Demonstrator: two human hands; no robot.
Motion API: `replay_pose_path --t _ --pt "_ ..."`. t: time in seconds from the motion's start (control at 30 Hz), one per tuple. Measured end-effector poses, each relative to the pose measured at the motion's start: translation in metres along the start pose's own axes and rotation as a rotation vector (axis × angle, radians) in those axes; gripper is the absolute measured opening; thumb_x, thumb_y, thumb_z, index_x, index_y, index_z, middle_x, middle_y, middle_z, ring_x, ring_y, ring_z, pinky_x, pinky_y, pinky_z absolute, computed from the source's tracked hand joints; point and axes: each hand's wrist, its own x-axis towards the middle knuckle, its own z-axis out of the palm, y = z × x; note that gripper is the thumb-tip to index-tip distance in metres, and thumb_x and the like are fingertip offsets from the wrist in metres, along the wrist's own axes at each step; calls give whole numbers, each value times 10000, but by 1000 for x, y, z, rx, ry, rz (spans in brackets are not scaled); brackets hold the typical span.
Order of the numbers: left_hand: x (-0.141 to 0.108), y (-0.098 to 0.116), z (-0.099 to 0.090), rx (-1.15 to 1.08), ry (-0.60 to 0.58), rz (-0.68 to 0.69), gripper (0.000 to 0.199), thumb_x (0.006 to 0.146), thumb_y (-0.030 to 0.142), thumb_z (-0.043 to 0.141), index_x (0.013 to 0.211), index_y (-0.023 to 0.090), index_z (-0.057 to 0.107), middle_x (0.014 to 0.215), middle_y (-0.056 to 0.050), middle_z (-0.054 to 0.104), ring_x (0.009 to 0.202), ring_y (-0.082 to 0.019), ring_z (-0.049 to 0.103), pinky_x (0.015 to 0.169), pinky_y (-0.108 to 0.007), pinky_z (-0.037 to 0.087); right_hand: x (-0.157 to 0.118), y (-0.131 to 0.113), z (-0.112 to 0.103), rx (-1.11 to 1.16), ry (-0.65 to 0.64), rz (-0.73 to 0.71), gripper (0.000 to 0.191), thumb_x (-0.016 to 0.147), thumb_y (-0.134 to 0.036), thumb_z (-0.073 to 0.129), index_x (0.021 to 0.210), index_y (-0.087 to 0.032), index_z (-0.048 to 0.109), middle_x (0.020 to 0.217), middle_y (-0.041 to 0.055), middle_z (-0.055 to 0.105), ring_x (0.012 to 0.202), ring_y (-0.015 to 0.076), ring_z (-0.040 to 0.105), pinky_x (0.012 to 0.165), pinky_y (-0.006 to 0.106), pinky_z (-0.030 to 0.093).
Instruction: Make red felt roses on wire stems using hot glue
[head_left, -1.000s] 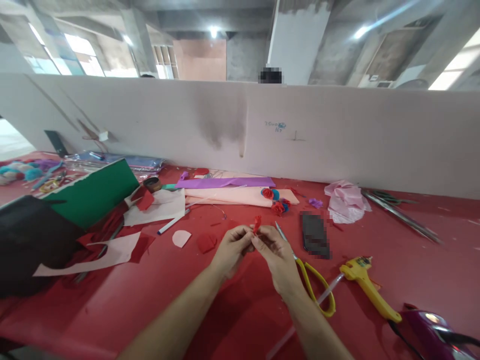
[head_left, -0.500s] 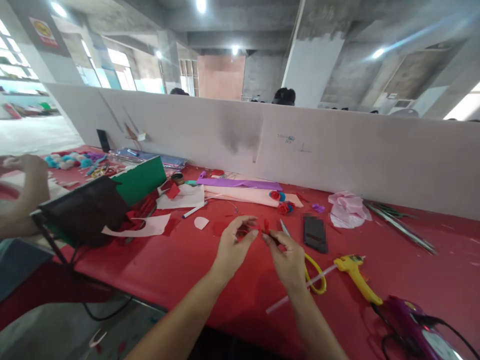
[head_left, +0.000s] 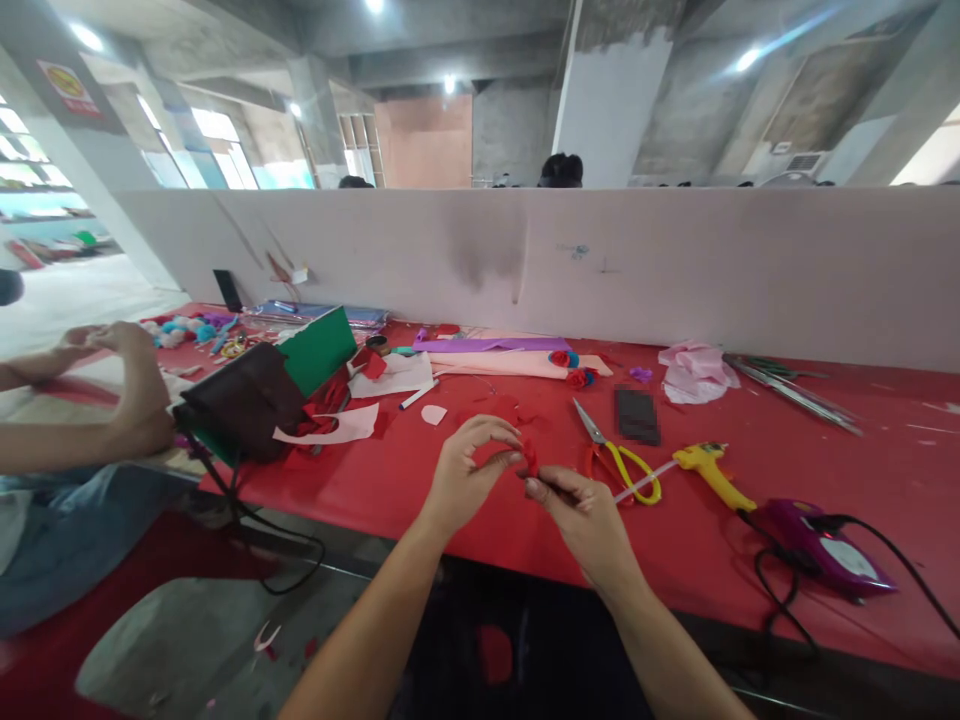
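Over the table's front part, a small crinkled red piece (head_left: pixel 531 457), looking like paper or cloth, stands between my hands. My right hand (head_left: pixel 583 518) pinches its lower end between thumb and fingers. From the other side my left hand (head_left: pixel 474 468) is curled, its thumb and fingertips closed at the piece's edge; the exact contact is hard to see. Just beyond my right hand lie scissors (head_left: pixel 636 472) with yellow and red handles, blades parted. A yellow glue gun (head_left: pixel 712 476) with a clear glue stick rests further right.
A purple device (head_left: pixel 821 548) with black cables sits at the right. Farther back are a dark phone-like block (head_left: pixel 637 415), red-and-blue flowers (head_left: pixel 579 377), pink wrapping (head_left: pixel 697 372) and metal rods (head_left: pixel 799 392). A dark bag (head_left: pixel 244 402) and a co-worker's arms (head_left: pixel 124 400) are at the left.
My view has tipped down and shifted left. The red piece shows more plainly between my hands, and my right hand has moved off the scissors, leaving them in full view.
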Motion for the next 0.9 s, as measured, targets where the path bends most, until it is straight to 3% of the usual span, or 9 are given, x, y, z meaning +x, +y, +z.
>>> replay_pose_path --t 0.23,0.5,0.9 --pt "-9 -4 -7 106 -64 163 35 790 169 650 800 201 660 972 -79 621 959 -200 591 867 -371 468 -12 -1 0 3 -88 81 175 776 -334 663 709 -179 710 666 11 655 659 161 567 632 262 439" --pt "-15 -11 -11 214 -80 327 113 821 100 590 801 202 634 992 -69 588 968 -186 573 851 -368 461 -16 3 -2 161 -109 171 192 769 -375 673 817 -202 743 712 18 683 704 177 604 681 285 474" --pt "-12 -6 -2 268 -31 249 32 777 201 677 775 197 645 941 -56 587 924 -192 575 834 -358 465 -21 0 2 -78 -12 23 155 815 -317 626 778 -190 708 719 23 670 689 179 599 651 274 454"
